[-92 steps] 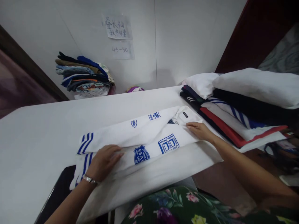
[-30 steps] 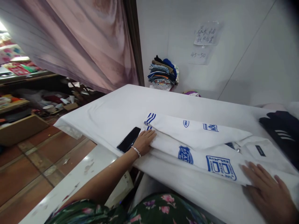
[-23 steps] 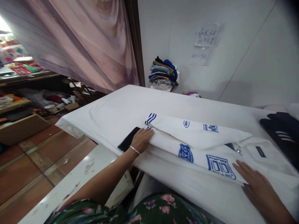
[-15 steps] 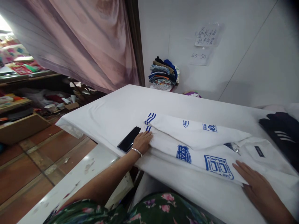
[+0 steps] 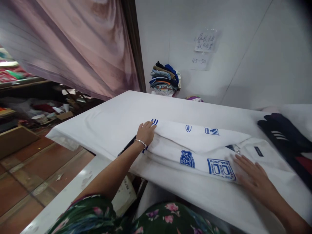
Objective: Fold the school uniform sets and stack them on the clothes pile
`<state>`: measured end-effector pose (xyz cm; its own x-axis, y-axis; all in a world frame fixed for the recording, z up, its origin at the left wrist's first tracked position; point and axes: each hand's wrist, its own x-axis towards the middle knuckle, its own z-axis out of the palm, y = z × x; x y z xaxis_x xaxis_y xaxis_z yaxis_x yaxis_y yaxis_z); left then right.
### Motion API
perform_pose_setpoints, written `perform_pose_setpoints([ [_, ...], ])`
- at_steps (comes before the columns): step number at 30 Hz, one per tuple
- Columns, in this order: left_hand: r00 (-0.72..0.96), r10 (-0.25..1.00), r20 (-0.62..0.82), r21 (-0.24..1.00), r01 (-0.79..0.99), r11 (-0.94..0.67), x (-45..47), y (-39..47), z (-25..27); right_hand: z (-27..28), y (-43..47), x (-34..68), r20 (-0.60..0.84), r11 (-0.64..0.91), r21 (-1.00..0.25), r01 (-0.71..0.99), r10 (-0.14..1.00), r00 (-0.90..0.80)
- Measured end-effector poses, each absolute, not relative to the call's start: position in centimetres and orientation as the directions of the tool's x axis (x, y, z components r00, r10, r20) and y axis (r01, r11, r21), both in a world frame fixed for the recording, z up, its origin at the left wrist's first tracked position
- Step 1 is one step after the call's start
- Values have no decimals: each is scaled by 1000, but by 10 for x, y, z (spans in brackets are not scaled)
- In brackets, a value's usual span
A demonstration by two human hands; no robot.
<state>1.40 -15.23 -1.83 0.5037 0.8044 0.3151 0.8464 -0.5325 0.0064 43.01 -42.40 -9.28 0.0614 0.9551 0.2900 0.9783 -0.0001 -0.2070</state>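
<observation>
A white jacket (image 5: 202, 148) with blue printed badges and blue-striped cuffs lies partly folded on the white-covered table (image 5: 104, 117), its collar toward the right. Over the cuff end at the left, my left hand (image 5: 145, 132) rests with fingers outstretched. My right hand (image 5: 253, 174) lies flat with spread fingers beside the large square print, near the collar. Neither hand grips the cloth. A black phone (image 5: 127, 145) sits on the table, mostly covered by my left wrist and forearm.
Dark clothing with white stripes (image 5: 280, 133) lies at the table's right side. A stack of folded clothes (image 5: 164, 79) stands by the wall beyond the far edge. A pink curtain (image 5: 97, 45) hangs at the left, and handwritten paper signs (image 5: 204, 42) are on the wall.
My left hand has moved up the jacket to the farther cuff, its forearm now covering most of the phone. My right hand has slid slightly toward the collar. The view has shifted right.
</observation>
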Motion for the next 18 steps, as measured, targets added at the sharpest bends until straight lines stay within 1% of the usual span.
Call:
perform_pose_setpoints([
  [2,556,782,282,-50,822,-567,22,-144,-24,-81,-406,418,325,-31,-187,982,941,91],
  [4,578,777,248,-71,811,-580,26,-138,-29,-73,-386,404,334,-10,-159,987,940,64],
  [9,580,782,230,-67,811,-581,28,-129,-35,-62,-340,369,297,67,-75,995,954,-42],
  [14,546,807,224,-46,834,-551,26,-125,-35,-55,-311,351,275,136,20,990,952,-137],
  [18,563,782,266,-77,821,-565,26,-127,-34,-54,-303,360,237,139,32,990,961,-143],
])
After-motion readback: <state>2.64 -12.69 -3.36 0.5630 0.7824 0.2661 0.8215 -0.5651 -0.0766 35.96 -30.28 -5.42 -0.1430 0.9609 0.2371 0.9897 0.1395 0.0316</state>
